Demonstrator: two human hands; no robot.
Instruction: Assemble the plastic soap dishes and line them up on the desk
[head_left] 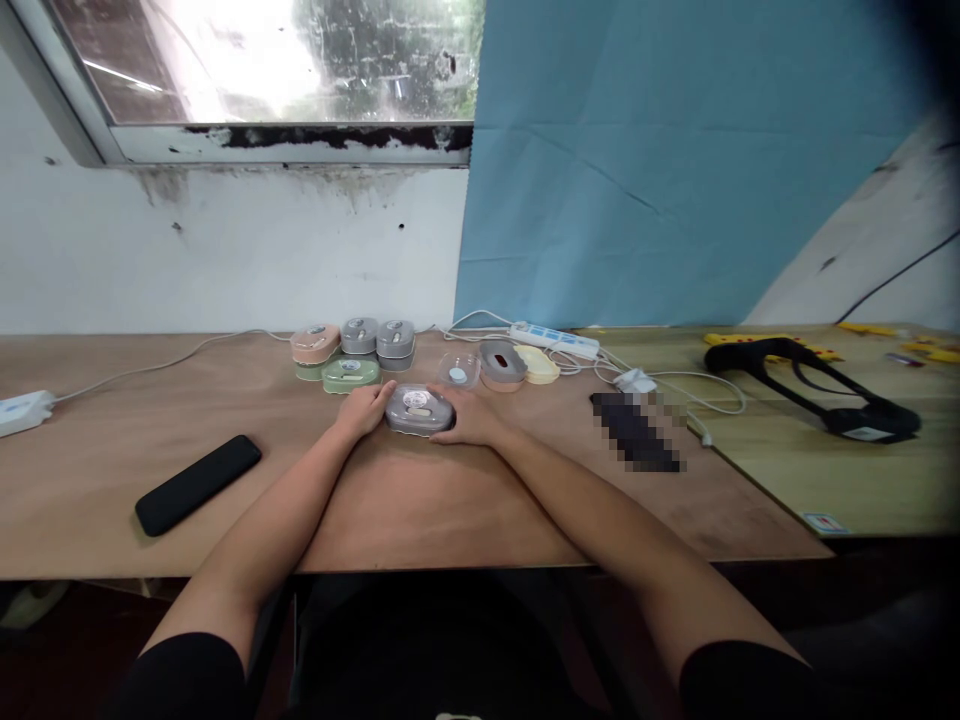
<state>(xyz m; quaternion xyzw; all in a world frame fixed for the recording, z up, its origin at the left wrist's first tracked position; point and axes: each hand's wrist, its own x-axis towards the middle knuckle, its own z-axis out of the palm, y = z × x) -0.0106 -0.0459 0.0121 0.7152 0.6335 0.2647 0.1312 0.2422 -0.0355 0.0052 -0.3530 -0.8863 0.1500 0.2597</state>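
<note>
A grey oval plastic box [418, 412] with a round label on top rests on the brown tabletop between my hands. My left hand [364, 410] presses its fingers against the left side of the box. On the opposite side, my right hand [466, 418] wraps around the right end. Just behind it lie a clear plastic lid [459, 370], a grey oval piece with a slot [502, 362] and a pale yellow oval piece [538, 364]. Similar boxes stand grouped to the back left: a pink one [315, 345], a green one [351, 375] and grey ones [395, 340].
A black phone [199, 485] lies at the left. Along the wall runs a white power strip [555, 340] with tangled cables. A pixelated dark object [636, 432] lies to the right, and a black frame-like object [810, 390] sits farther right. The table's front edge [450, 568] is close.
</note>
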